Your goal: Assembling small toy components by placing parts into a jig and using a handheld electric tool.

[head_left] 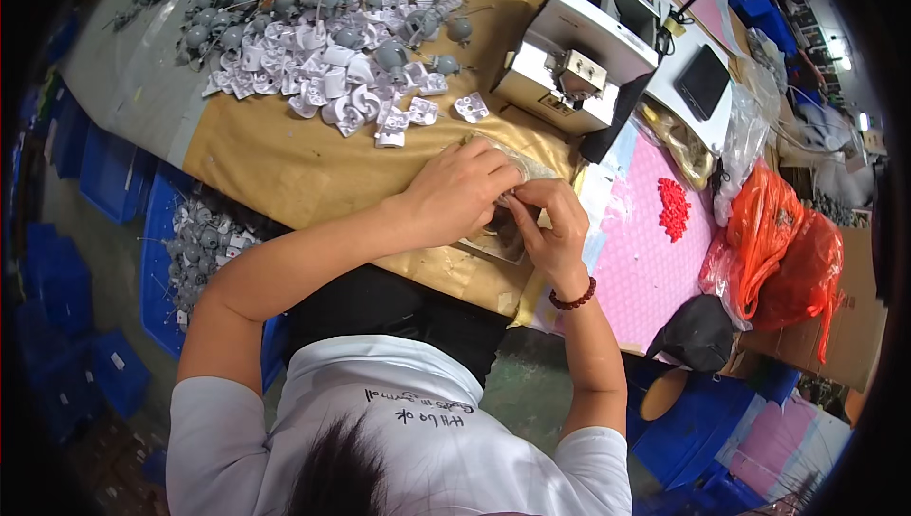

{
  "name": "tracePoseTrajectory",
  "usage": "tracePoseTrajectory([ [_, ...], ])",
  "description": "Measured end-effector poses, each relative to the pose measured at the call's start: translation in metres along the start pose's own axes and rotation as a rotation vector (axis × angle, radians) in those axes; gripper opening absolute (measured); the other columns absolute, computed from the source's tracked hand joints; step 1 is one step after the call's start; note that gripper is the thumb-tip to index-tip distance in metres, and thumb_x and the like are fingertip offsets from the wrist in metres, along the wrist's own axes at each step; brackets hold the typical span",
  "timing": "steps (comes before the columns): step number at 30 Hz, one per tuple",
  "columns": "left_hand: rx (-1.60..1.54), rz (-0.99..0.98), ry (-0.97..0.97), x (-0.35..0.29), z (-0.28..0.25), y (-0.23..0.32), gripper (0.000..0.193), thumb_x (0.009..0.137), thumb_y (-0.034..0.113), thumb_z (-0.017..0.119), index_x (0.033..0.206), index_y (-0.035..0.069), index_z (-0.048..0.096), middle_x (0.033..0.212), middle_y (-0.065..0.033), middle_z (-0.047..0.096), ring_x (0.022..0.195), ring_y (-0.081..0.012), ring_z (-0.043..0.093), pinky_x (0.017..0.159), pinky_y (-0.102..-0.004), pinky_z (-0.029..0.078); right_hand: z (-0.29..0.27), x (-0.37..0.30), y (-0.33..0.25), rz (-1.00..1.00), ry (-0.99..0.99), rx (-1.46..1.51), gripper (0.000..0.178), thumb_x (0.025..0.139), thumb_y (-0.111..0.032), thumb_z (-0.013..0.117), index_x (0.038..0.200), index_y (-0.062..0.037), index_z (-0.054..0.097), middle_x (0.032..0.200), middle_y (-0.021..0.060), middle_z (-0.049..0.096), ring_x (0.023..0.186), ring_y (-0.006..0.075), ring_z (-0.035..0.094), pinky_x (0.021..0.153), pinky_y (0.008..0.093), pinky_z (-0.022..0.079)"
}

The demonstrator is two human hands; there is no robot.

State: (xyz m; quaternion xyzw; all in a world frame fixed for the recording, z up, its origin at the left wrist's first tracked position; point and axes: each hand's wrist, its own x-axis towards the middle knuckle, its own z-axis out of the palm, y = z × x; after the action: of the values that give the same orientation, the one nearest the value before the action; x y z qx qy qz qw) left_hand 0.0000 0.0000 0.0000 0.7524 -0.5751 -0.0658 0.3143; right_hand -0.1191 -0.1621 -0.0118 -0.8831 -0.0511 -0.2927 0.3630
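My left hand (pixel 462 188) and my right hand (pixel 552 220) meet over the front edge of the brown-covered table (pixel 285 165). Fingers of both are bent and pinched close together; what sits between them is hidden. Beneath them lies a flat piece with a pale edge and a dark middle (pixel 503 231), mostly covered by the hands. Just beyond my left hand is a heap of small white plastic parts (pixel 332 79), with a single white part (pixel 471 108) apart from it. Grey round pieces with thin wires (pixel 391 54) lie among and behind the white parts.
A white boxy machine (pixel 560 79) stands beyond my hands. To the right are small red pieces (pixel 674 209) on a pink sheet (pixel 636 269), red plastic bags (pixel 773 231) and a dark cap-like object (pixel 697 334). A blue bin (pixel 157 279) of grey pieces stands at the left.
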Motion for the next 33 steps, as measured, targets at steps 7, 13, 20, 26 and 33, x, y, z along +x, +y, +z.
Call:
tracePoseTrajectory([
  [7, -0.002, 0.025, -0.004, 0.0, -0.007, 0.0, 0.03, 0.076, 0.008, 0.071, 0.106, 0.01, 0.069, 0.109, -0.005, 0.058, 0.115, -0.0274, 0.051, 0.095, -0.0399, 0.046, -0.006, -0.014, 0.005, 0.043, -0.064, -0.12, 0.023, 0.074, 0.001, 0.081, 0.083, -0.0036, 0.061, 0.083, 0.0084, 0.066, 0.075, 0.0274, 0.061, 0.064, 0.0358, 0.048],
  [13, -0.106, -0.098, 0.03, -0.001, -0.004, 0.001, 0.03, 0.077, 0.01, 0.074, 0.106, 0.01, 0.069, 0.111, -0.0058, 0.058, 0.117, -0.0292, 0.05, 0.098, -0.0407, 0.044, -0.001, -0.012, 0.002, 0.039, -0.012, -0.098, 0.023, 0.073, -0.002, 0.082, 0.085, -0.005, 0.062, 0.085, 0.0077, 0.066, 0.075, 0.027, 0.06, 0.068, 0.0367, 0.048],
  [20, -0.088, -0.052, 0.144, 0.01, -0.045, -0.036, 0.034, 0.076, 0.006, 0.076, 0.108, 0.009, 0.067, 0.115, -0.0088, 0.058, 0.119, -0.0323, 0.05, 0.102, -0.042, 0.043, 0.008, 0.003, -0.006, -0.166, -0.121, -0.26, 0.026, 0.074, -0.006, 0.082, 0.095, -0.0057, 0.067, 0.096, 0.0079, 0.065, 0.094, 0.0283, 0.062, 0.08, 0.0393, 0.049],
  [26, 0.442, -0.061, 0.23, 0.022, -0.101, -0.119, 0.019, 0.082, 0.006, 0.071, 0.101, 0.01, 0.071, 0.115, -0.0075, 0.062, 0.116, -0.0304, 0.052, 0.1, -0.04, 0.045, 0.009, 0.0, -0.021, -0.071, -0.155, -0.316, 0.027, 0.075, -0.003, 0.078, 0.1, -0.0059, 0.068, 0.106, 0.01, 0.064, 0.103, 0.0311, 0.06, 0.086, 0.0414, 0.048],
  [33, -0.251, -0.278, 0.193, 0.063, -0.136, -0.079, 0.014, 0.092, 0.016, 0.069, 0.096, 0.003, 0.072, 0.091, -0.0039, 0.07, 0.09, -0.0132, 0.063, 0.082, -0.0283, 0.051, 0.011, -0.009, -0.01, -0.024, -0.107, -0.225, 0.038, 0.075, -0.002, 0.079, 0.109, -0.0049, 0.064, 0.112, 0.0135, 0.062, 0.104, 0.0336, 0.059, 0.087, 0.0428, 0.048],
])
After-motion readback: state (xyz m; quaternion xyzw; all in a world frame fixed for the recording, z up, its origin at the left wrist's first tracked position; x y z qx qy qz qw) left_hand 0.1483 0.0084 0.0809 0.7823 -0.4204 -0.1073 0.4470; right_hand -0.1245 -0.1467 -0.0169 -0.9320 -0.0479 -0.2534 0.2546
